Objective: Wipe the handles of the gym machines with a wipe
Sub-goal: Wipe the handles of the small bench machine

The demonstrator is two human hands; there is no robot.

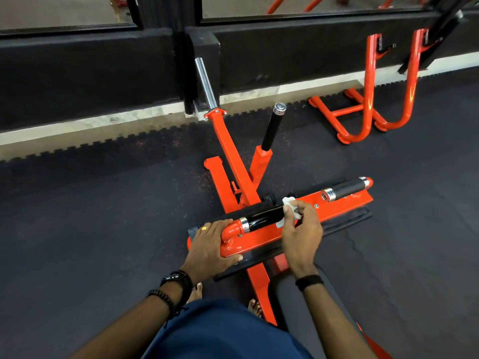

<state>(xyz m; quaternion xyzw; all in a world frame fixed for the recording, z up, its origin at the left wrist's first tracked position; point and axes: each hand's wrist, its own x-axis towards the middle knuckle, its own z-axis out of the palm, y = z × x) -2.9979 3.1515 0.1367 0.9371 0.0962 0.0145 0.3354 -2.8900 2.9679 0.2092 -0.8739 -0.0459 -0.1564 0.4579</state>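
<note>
An orange gym machine [344,202] stands on the dark floor with two black handles across its bar. My right hand [302,230] pinches a white wipe [289,207] against the right end of the near black handle [261,218]. My left hand [210,247] grips the orange left end of the bar, fingers wrapped over its edge. The second black handle [346,190] lies bare to the right. An upright black grip [272,126] rises behind.
A chrome weight sleeve [206,85] angles up from the machine's orange stem. An orange tubular rack [368,107] stands at the back right. A black wall base and mirrors run along the back. My bare feet [255,307] are beside the machine's orange beam.
</note>
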